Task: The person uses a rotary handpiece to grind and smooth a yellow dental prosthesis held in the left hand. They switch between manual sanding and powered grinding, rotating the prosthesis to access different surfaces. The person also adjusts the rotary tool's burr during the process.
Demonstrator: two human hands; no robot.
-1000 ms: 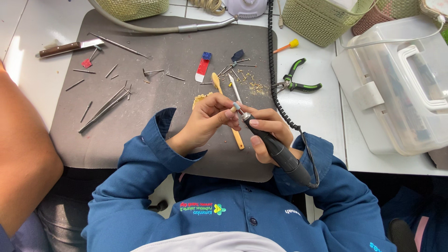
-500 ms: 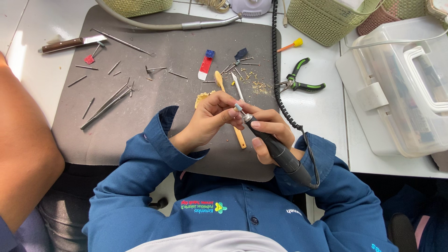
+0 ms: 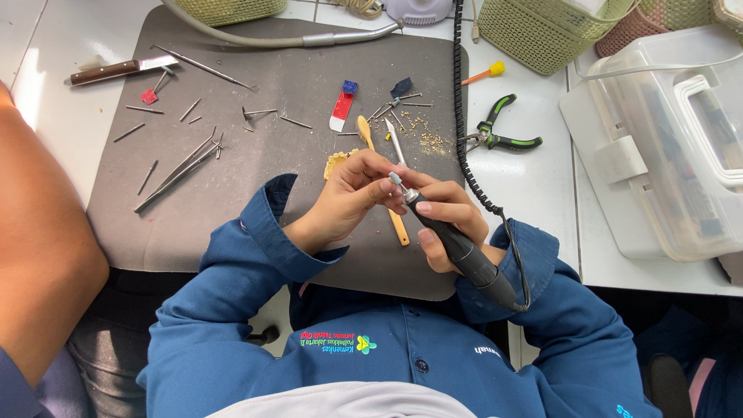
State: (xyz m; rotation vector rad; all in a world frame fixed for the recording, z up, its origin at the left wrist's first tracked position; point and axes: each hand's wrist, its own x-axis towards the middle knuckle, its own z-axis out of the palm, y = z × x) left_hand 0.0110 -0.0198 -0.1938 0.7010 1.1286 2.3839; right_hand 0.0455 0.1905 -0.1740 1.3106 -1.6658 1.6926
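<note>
The left hand (image 3: 352,197) hides the small thing it pinches. The clear box (image 3: 673,139) runs off the right edge.

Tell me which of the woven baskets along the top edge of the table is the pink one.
The pink basket is the one near the top right corner, wedged between the larger green basket and the clear plastic box. The other baskets are pale green.

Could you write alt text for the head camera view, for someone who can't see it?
A person in a blue shirt holds a black rotary handpiece in the right hand, its tip at a small piece in the left hand, above a grey mat strewn with metal tools.
</note>
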